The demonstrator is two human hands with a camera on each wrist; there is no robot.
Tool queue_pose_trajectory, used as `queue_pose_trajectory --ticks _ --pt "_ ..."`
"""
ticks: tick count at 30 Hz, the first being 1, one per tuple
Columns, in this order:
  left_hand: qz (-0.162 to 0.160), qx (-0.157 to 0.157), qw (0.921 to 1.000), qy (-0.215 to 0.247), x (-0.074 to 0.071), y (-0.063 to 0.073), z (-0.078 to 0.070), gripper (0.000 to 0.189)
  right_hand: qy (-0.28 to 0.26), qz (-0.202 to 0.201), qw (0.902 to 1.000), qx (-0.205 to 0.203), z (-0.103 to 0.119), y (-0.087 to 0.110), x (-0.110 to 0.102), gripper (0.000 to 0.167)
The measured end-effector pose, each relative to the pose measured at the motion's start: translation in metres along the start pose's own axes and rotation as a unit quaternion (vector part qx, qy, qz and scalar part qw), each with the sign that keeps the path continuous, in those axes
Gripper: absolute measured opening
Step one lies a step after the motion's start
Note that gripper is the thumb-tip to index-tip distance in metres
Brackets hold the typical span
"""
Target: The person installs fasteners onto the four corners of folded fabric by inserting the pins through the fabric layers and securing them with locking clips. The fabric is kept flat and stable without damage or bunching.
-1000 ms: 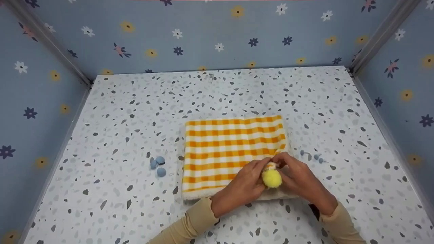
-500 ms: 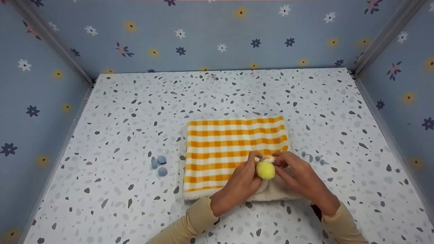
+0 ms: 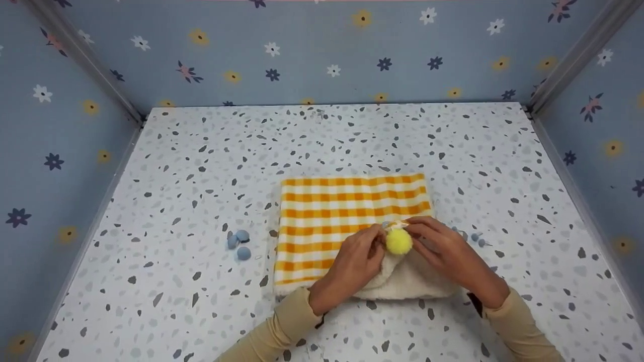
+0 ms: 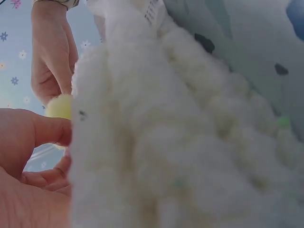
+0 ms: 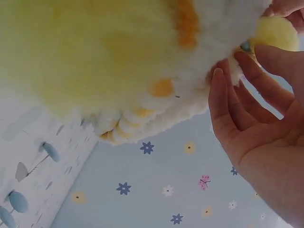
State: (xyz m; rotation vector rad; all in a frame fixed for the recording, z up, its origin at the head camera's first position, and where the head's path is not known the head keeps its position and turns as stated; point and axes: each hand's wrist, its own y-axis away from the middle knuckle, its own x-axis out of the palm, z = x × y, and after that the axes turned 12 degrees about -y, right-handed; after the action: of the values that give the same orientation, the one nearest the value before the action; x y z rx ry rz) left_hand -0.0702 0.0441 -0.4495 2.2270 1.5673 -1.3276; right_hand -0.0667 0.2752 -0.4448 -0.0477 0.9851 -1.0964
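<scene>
A folded yellow-and-white checked cloth [image 3: 322, 216] with a white fleecy underside [image 4: 133, 118] lies before me. Its near right corner is lifted and turned back, and a yellow pom-pom [image 3: 399, 242] hangs there. My left hand [image 3: 352, 259] pinches the corner on the pom-pom's left side. On the other side, the fingertips of my right hand [image 3: 448, 251] pinch the same corner. A small blue-grey piece [image 5: 245, 46] shows at the corner between the hands; its shape is mostly hidden. Fleece fills much of the left wrist view and hides the left fingertips.
Several blue round-headed pieces [image 3: 243, 253] lie on the speckled table [image 3: 201, 311] left of the cloth. Right of it, near my right hand, are several blue-headed pins [image 3: 475, 237] with thin shafts. Flowered blue walls [image 3: 302, 60] enclose the back and sides.
Both hands have raised the corner and pom-pom slightly away from me, showing more of the pale underside. The left fingers have shifted their pinch beside the pom-pom.
</scene>
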Motion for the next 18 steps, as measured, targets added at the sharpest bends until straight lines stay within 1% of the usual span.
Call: queue_pose_trajectory --ticks 4,11,15,18 --pt "0.005 -0.022 0.9997 -0.006 -0.006 -0.002 0.002 0.014 0.017 -0.002 0.9995 -0.027 -0.002 -0.010 -0.001 0.038" --pt "0.001 -0.059 0.9982 -0.015 -0.018 -0.005 0.006 0.016 0.006 0.021 0.9994 -0.026 -0.007 -0.033 -0.001 0.033" --pt "-0.001 -0.080 0.9966 -0.017 -0.025 -0.005 0.007 0.017 0.000 0.033 0.9984 -0.046 -0.010 -0.047 0.001 0.033" --pt "-0.006 -0.090 0.9957 -0.018 -0.029 -0.006 0.009 0.019 0.000 0.040 0.9975 -0.059 -0.012 -0.057 0.003 0.033"
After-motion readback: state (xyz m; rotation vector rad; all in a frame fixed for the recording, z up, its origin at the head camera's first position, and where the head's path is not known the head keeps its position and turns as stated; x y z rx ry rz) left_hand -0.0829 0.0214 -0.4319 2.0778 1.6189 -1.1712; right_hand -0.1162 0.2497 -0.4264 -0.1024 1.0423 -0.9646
